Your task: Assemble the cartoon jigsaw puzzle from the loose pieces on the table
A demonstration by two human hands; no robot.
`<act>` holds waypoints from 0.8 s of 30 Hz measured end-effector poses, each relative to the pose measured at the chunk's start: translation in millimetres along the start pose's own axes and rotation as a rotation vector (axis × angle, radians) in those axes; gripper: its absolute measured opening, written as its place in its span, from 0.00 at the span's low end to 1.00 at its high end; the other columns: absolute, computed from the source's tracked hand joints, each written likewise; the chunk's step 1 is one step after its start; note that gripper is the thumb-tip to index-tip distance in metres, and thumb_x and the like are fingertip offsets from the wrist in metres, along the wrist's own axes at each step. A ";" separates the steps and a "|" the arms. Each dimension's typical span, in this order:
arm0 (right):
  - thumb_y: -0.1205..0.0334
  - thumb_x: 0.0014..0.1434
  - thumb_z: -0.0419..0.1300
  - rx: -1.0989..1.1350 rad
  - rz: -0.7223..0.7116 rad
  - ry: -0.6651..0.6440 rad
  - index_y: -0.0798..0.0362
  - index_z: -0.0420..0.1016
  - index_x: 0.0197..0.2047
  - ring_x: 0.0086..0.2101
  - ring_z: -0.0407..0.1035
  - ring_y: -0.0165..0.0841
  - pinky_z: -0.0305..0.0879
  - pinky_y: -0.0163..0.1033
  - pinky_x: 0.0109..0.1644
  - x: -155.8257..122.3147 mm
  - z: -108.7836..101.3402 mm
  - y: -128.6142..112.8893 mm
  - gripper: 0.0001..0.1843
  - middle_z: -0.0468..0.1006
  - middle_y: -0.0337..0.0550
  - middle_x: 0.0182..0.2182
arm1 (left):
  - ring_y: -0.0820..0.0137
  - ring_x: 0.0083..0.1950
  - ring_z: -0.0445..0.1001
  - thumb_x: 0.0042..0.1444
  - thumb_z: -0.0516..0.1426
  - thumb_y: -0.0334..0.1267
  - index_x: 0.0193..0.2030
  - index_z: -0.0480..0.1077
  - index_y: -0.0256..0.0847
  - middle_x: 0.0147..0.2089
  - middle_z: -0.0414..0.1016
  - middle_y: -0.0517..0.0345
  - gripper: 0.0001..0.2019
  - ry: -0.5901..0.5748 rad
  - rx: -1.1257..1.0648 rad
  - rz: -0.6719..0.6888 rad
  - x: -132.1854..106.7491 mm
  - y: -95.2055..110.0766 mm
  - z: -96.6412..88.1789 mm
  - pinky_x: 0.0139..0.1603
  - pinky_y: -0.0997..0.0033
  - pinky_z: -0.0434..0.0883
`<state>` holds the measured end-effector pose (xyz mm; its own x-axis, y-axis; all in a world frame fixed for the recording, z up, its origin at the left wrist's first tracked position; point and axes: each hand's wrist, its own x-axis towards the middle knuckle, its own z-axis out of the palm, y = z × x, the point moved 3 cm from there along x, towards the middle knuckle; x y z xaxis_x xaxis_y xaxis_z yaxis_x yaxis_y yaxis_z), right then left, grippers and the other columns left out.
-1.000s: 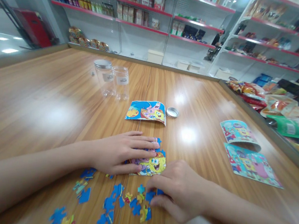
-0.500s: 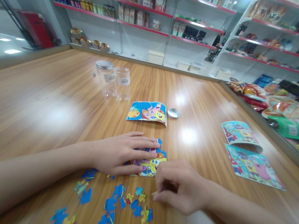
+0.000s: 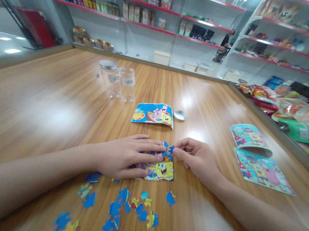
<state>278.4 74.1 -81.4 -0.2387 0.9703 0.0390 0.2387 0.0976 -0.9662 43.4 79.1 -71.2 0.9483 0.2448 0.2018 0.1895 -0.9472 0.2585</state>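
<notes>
My left hand [image 3: 129,156] lies flat with fingers stretched over a partly joined jigsaw puzzle [image 3: 160,169], covering much of it. A yellow cartoon face shows at the puzzle's right side. At the upper right edge, my right hand [image 3: 196,159] pinches a small blue puzzle piece [image 3: 171,149] between thumb and fingers; whether it is locked in, I cannot tell. Loose blue pieces [image 3: 114,208] and several yellow ones are scattered on the near side of the puzzle. One blue piece [image 3: 170,198] rests below the puzzle's right corner.
Beyond the puzzle are a curled picture card [image 3: 154,114] and a silver lid [image 3: 180,115]. Two clear jars [image 3: 126,83] stand at back left, one lidded. Two more picture cards [image 3: 263,171] lie at right on the wooden table [image 3: 59,88]. Snack packets [image 3: 293,110] border the right edge.
My right hand has moved up and away from me to the puzzle's upper right edge, with a blue piece now visible in its pinch. My left hand stays put.
</notes>
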 end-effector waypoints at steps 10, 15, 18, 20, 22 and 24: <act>0.52 0.60 0.65 -0.191 -0.050 0.060 0.56 0.77 0.37 0.29 0.72 0.30 0.67 0.34 0.32 3.2 -3.0 1.4 0.13 0.79 0.41 0.28 | 0.56 0.76 0.53 0.68 0.53 0.44 0.73 0.56 0.42 0.75 0.55 0.45 0.28 -0.016 0.019 -0.005 -0.4 0.5 0.3 0.75 0.49 0.54; 0.53 0.59 0.65 -0.203 -0.045 0.091 0.56 0.78 0.37 0.30 0.74 0.32 0.68 0.36 0.34 2.5 -4.7 2.2 0.13 0.80 0.42 0.30 | 0.55 0.76 0.54 0.68 0.53 0.44 0.72 0.57 0.41 0.74 0.56 0.43 0.28 -0.002 0.026 0.015 0.4 1.7 -1.1 0.74 0.49 0.56; 0.53 0.59 0.66 -0.246 -0.048 0.129 0.55 0.79 0.37 0.30 0.74 0.32 0.69 0.37 0.35 3.2 -6.3 1.3 0.12 0.81 0.42 0.30 | 0.53 0.75 0.56 0.67 0.54 0.43 0.71 0.59 0.39 0.74 0.57 0.40 0.27 0.018 0.040 0.039 -0.3 1.9 -2.6 0.73 0.47 0.58; 0.54 0.59 0.66 -0.279 -0.042 0.151 0.54 0.80 0.37 0.30 0.74 0.32 0.69 0.37 0.34 4.3 -7.0 0.9 0.11 0.81 0.41 0.30 | 0.53 0.74 0.57 0.67 0.54 0.43 0.70 0.60 0.38 0.73 0.59 0.39 0.26 0.020 0.051 0.065 -0.7 3.0 -3.3 0.72 0.47 0.59; 0.55 0.58 0.66 -0.303 -0.037 0.153 0.53 0.81 0.37 0.30 0.74 0.32 0.69 0.37 0.35 5.2 -6.8 0.4 0.10 0.82 0.41 0.30 | 0.54 0.74 0.58 0.67 0.53 0.43 0.69 0.61 0.37 0.71 0.61 0.39 0.26 0.016 0.058 0.084 -0.2 5.3 -3.5 0.72 0.47 0.60; 0.56 0.58 0.66 -0.317 -0.035 0.138 0.53 0.82 0.37 0.30 0.75 0.32 0.70 0.37 0.36 5.6 -5.5 -0.4 0.09 0.82 0.41 0.30 | 0.55 0.73 0.59 0.67 0.53 0.44 0.69 0.62 0.37 0.70 0.62 0.38 0.26 0.017 0.065 0.084 1.0 8.4 -3.4 0.71 0.47 0.60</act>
<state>282.2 80.7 -79.3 -0.1272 0.9839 0.1257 0.5188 0.1740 -0.8370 45.1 72.2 -65.6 0.9573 0.1669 0.2361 0.1262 -0.9759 0.1782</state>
